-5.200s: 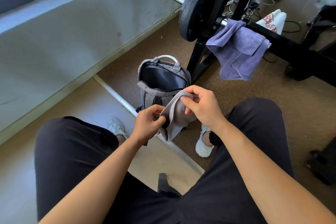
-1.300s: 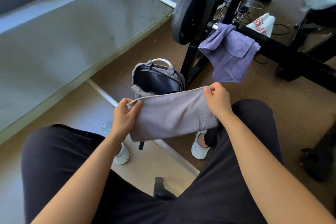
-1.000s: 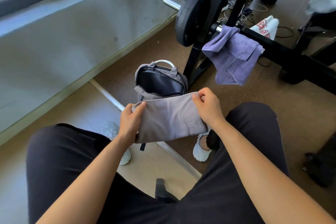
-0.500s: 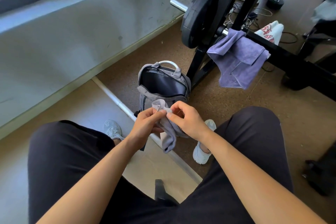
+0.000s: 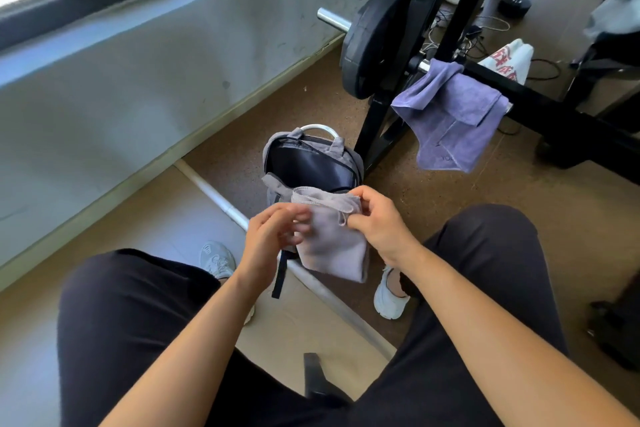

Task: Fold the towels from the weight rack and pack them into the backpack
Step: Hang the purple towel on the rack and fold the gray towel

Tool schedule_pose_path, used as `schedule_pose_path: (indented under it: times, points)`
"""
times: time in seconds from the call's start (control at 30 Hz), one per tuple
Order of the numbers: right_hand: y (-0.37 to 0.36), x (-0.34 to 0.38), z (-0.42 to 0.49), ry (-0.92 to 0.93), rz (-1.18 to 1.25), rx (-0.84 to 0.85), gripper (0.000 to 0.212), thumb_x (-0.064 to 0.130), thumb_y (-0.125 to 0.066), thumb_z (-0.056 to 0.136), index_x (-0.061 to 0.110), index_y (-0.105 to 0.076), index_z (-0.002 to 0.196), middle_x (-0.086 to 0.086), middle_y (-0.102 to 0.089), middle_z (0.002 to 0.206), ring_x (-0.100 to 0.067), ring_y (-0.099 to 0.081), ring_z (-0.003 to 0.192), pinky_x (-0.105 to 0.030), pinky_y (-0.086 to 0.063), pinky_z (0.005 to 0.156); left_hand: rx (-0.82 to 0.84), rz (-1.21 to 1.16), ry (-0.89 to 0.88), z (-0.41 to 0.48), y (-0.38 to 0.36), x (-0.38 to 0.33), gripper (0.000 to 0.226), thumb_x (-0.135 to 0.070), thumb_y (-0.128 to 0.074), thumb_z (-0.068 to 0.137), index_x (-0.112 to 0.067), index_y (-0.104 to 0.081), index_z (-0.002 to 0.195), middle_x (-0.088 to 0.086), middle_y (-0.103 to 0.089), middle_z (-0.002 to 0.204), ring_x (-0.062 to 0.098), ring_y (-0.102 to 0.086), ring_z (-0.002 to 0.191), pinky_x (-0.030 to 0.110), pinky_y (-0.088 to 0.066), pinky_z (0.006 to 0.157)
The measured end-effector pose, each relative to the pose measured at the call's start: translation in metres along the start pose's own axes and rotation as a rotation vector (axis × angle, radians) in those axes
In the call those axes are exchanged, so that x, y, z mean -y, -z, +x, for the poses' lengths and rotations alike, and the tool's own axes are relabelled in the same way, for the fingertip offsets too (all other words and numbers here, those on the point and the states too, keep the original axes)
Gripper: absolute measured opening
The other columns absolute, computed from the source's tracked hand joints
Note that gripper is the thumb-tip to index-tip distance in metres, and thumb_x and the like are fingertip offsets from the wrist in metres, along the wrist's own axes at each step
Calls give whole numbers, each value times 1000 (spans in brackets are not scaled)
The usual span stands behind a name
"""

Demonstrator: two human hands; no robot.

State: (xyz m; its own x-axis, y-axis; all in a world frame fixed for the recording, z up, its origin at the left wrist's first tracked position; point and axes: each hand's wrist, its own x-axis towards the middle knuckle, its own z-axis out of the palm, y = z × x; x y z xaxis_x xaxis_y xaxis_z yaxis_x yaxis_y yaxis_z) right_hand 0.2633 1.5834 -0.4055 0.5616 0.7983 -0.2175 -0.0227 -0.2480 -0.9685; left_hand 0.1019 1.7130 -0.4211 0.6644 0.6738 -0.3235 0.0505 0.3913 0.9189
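Observation:
A folded grey towel [image 5: 332,246] hangs in front of me, just above the open grey backpack [image 5: 311,163] that stands on the floor. My right hand [image 5: 377,222] pinches the towel's upper right corner. My left hand [image 5: 273,236] is at the towel's left edge, blurred, its fingers loosely bent; whether it grips the cloth is unclear. A purple towel [image 5: 453,118] is draped over the black weight rack [image 5: 540,107] to the right of the backpack.
A weight plate [image 5: 374,45] on a steel bar sits at the rack's left end. A white pipe [image 5: 221,201] runs across the floor by my white shoes. The grey wall stands to the left. A white printed bag [image 5: 509,59] and cables lie behind the rack.
The grey towel, stretched wide between both hands a second ago, has been folded into a narrower hanging piece. My hands have come close together above the backpack.

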Motion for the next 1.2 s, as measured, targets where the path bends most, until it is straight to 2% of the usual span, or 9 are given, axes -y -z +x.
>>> schedule_pose_path:
  times: [0.13,0.2,0.27,0.4,0.53,0.67,0.93,1.03,1.2]
  points:
    - [14,6,3,-126,474,-16,34,-12,-48,86,2,-61,114,-12,-66,98,-21,-63,90,-29,-52,78,-96,137,-4,11,13,5,48,-41,-75,75,-19,-71,117,-1,-74,108,17,-68,102,32,-52,91]
    - [18,10,4,-154,613,-15,37,-11,-43,90,3,-62,119,-11,-69,103,-20,-66,94,-31,-53,81,114,137,95,11,15,6,61,-53,-74,73,-20,-69,125,1,-74,120,24,-68,117,34,-53,94]
    - [20,9,6,-178,682,-43,39,-8,-44,92,4,-61,125,-12,-70,110,-22,-67,100,-33,-54,86,324,94,146,5,8,10,58,-44,-71,84,-10,-66,130,10,-73,125,30,-69,118,38,-56,96]
    - [21,3,7,-264,583,-122,34,7,-51,100,4,-55,133,-18,-64,123,-25,-63,107,-37,-53,87,257,120,115,0,-4,17,58,-31,-86,70,-3,-69,118,13,-77,111,30,-72,105,33,-58,84]
    - [19,2,3,-346,589,-17,37,32,-56,102,12,-56,133,-11,-67,131,-25,-67,116,-40,-55,91,202,71,92,2,0,16,58,-16,-86,72,-8,-63,125,15,-74,118,33,-71,110,34,-58,82]
    - [18,-2,1,-362,512,95,40,23,-67,96,12,-60,133,-11,-70,127,-28,-66,119,-43,-53,100,179,90,44,2,3,15,66,-9,-85,73,-16,-59,134,11,-71,125,30,-69,115,39,-59,88]
    - [20,-11,8,-261,239,-66,35,12,-75,88,11,-63,121,-13,-72,117,-25,-69,107,-33,-56,89,266,507,-89,3,12,6,75,-11,-80,68,-50,-54,127,-12,-65,123,3,-64,111,22,-55,85]
    - [27,-9,6,-234,45,33,45,13,-80,84,16,-63,125,-9,-73,115,-21,-70,107,-30,-56,91,316,713,-122,4,15,3,77,-14,-75,63,-57,-52,122,-22,-65,114,5,-63,108,27,-55,88]
    - [27,-10,4,-322,-133,153,18,17,-71,91,14,-72,109,-8,-76,103,-23,-71,96,-35,-53,85,261,1050,-220,-3,7,5,84,-18,-69,62,-54,-43,133,-16,-64,103,17,-61,94,41,-54,78]
